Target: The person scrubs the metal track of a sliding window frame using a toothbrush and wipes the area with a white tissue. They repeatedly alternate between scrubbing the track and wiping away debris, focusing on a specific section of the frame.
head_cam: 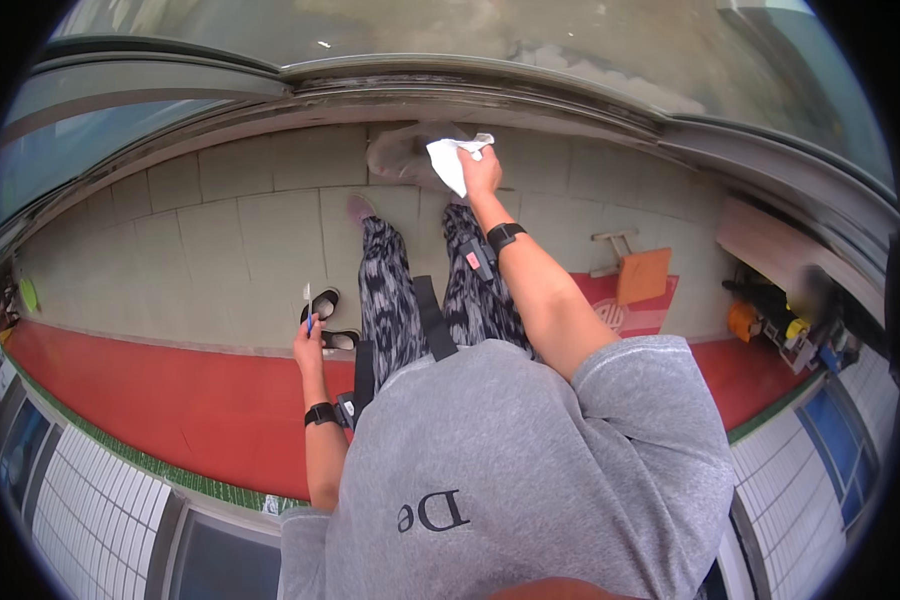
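Observation:
My right hand [483,174] grips a white cloth or tissue [448,159], stretched forward above a clear plastic bag [397,154] on the tiled floor by the window wall. Down at my left side, my left hand [310,337] holds a small brush, like a toothbrush [309,319], with its blue handle low and its pale bristle end up. Behind that hand, black shoes [340,340] rest on the floor beside my leg.
A window track [450,84] runs along the ledge ahead. To the right stand an orange-topped stool [643,275] on a red mat [656,307], a pinkish board [772,244] and piled items with an orange container [742,320]. Red flooring [157,390] borders the tiled wall behind me.

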Tool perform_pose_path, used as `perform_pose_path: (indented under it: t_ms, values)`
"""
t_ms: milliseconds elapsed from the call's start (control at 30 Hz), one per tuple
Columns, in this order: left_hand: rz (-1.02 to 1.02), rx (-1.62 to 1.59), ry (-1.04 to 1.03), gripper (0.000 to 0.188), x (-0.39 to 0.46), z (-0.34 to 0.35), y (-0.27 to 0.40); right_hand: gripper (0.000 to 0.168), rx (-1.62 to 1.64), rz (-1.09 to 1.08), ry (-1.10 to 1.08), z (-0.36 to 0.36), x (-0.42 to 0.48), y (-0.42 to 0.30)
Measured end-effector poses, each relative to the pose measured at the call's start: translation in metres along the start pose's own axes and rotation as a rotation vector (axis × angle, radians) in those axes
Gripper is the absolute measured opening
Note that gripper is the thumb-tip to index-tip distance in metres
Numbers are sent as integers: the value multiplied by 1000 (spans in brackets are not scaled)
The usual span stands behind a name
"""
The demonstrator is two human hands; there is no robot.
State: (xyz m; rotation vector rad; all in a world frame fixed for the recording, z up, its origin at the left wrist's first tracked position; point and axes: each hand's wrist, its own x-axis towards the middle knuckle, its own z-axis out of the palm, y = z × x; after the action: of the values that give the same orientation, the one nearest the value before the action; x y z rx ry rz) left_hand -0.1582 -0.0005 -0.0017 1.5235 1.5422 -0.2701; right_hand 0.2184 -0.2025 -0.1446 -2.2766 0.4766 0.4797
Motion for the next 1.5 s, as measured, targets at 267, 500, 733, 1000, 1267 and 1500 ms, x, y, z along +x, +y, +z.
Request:
perform_pose_path:
  t_ms: [267, 500, 733, 1000, 1267, 1500]
  values:
    - [47, -19, 50, 41, -2, 3, 23, 38, -159, -13, -108, 15, 5, 10]
    - [159, -60, 5, 33, -16, 12, 63, 34, -29, 51, -232, 15, 14, 22]
    - [344, 113, -138, 21, -12, 60, 135, 33, 1070, 493, -851, -32, 14, 12]
    - [553, 183, -328, 36, -10, 136, 229, 41, 1379, 599, -1089, -98, -18, -19]
    - [-65, -247, -769, 64, -37, 161, 250, 38, 1202, 433, -1071, -89, -60, -33]
    - [131, -347, -609, 39, -48, 163, 253, 25, 190, -341, -291, -72, -101, -61]
